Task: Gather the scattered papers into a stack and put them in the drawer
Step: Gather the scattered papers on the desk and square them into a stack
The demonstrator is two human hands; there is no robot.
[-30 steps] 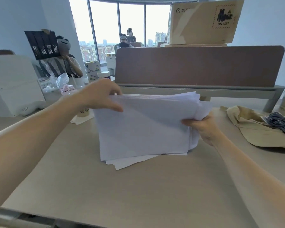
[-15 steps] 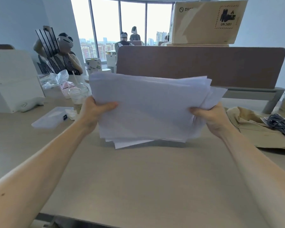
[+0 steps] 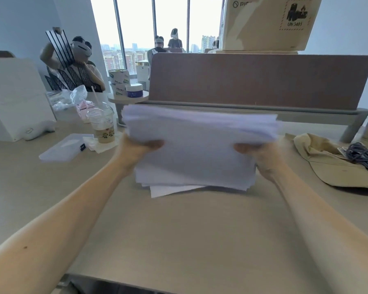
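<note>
A loose stack of white papers (image 3: 198,149) stands tilted on its lower edge on the beige desk (image 3: 179,230), in the middle of the view. My left hand (image 3: 136,149) grips its left side with the thumb on the front sheet. My right hand (image 3: 257,153) grips its right side the same way. One sheet sticks out at the bottom left of the stack. The papers are blurred by motion. No drawer is in view.
A plastic drink cup (image 3: 102,126) and a clear flat box (image 3: 62,147) sit left of the papers. A tan cloth (image 3: 331,164) with a grey cable coil (image 3: 363,155) lies to the right. A brown divider panel (image 3: 259,81) stands behind. A person sits at the far left.
Both hands lifted the papers off the desk and took them by the sides, then brought the stack down so that its lower edge meets the desk.
</note>
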